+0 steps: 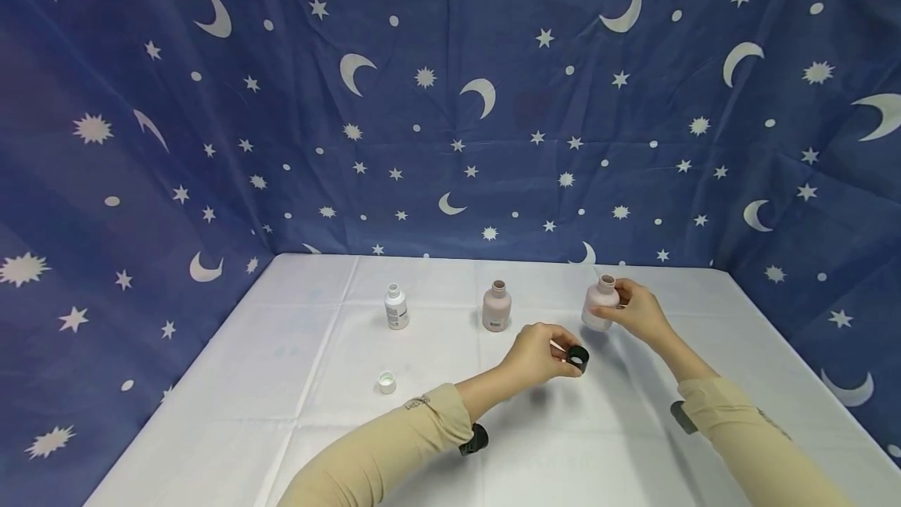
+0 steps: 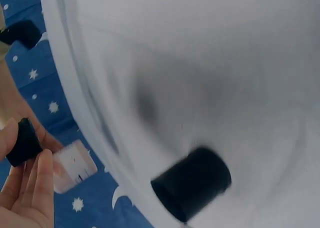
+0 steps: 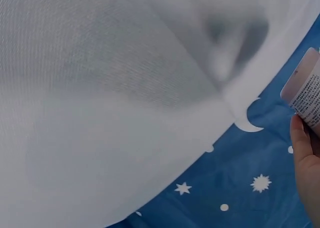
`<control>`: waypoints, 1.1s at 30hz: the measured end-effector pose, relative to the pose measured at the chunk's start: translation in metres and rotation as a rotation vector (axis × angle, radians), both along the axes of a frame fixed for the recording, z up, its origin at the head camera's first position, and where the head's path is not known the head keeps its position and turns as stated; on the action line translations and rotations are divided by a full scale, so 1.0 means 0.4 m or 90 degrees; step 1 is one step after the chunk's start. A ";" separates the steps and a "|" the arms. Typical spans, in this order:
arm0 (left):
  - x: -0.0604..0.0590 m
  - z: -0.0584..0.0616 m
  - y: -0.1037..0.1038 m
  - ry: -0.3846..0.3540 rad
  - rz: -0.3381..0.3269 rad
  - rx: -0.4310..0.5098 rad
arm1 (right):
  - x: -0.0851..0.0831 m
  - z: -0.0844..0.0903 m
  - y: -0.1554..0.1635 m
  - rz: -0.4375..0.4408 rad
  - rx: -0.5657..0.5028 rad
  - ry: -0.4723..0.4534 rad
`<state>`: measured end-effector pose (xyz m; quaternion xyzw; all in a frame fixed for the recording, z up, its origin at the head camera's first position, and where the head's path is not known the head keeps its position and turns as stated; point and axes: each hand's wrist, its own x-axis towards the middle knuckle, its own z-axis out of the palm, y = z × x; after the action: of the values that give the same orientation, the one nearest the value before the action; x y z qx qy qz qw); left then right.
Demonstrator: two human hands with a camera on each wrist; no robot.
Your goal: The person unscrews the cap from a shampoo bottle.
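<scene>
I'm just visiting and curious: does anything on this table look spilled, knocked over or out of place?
Nothing spilled or toppled. All three bottles are uncapped: the small white bottle and dusty-pink bottle stand upright, the pale pink bottle is lifted by the right hand. A white cap lies loose; the left hand holds a black cap.

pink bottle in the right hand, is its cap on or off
Off. The pink bottle held by the right hand shows a bare open neck, and the left hand pinches a black cap apart from it.

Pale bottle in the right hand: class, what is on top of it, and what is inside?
The pale bottle has nothing on top: its neck is open. The black cap is in the left hand. Its contents cannot be seen.
</scene>
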<state>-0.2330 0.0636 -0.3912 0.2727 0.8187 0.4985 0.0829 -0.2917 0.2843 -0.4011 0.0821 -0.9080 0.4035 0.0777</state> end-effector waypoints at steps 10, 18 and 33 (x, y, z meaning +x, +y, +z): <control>0.003 -0.038 0.050 0.017 -0.009 -0.059 | -0.025 -0.031 0.026 -0.005 0.039 -0.011; 0.003 -0.066 0.077 -0.044 0.015 -0.016 | -0.033 -0.043 0.026 0.007 0.039 -0.040; 0.020 -0.121 0.134 -0.024 0.087 -0.038 | -0.043 -0.033 0.028 0.036 0.128 -0.085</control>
<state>-0.2251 0.1171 -0.4394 0.2041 0.8480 0.4836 0.0725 -0.3088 0.2954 -0.4145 0.0884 -0.9443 0.3170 -0.0028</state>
